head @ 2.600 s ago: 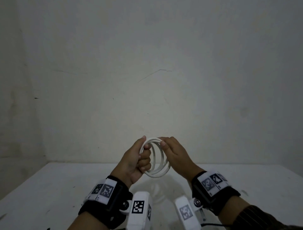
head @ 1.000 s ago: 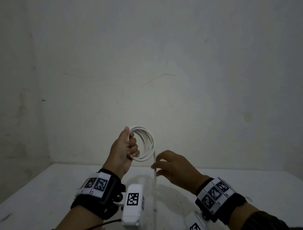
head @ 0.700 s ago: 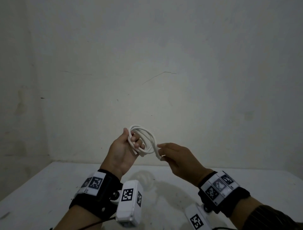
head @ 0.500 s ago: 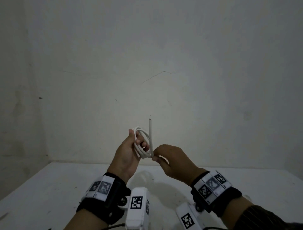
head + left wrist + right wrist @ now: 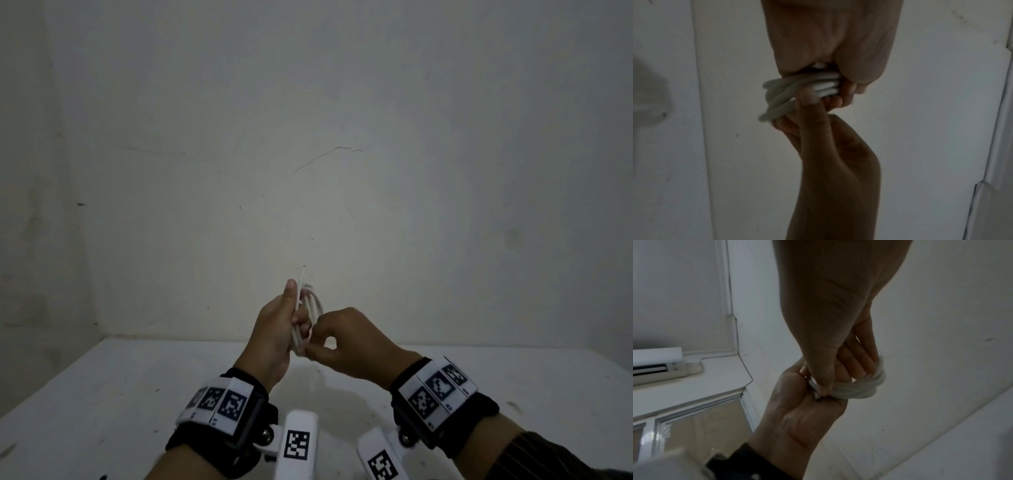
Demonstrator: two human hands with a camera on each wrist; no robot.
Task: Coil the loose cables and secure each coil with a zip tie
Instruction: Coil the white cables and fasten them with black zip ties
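- The left hand (image 5: 274, 329) grips the white cable coil (image 5: 310, 313), fingers curled round the bundled loops, held in the air above the white bench (image 5: 102, 394).
- The right hand (image 5: 346, 339) pinches the coil's lower loops between thumb and fingertips.
- One cable end (image 5: 301, 274) projects upward beside the left thumb.
- Both wristbands (image 5: 222, 404) carry black-and-white square markers; no legible text.

Ahead of you a white table (image 5: 102, 394) meets a plain wall (image 5: 308, 120) marked by a thin crack (image 5: 322, 158). Your right wrist view catches an air conditioner (image 5: 657, 365) and a window (image 5: 701, 426) below it.
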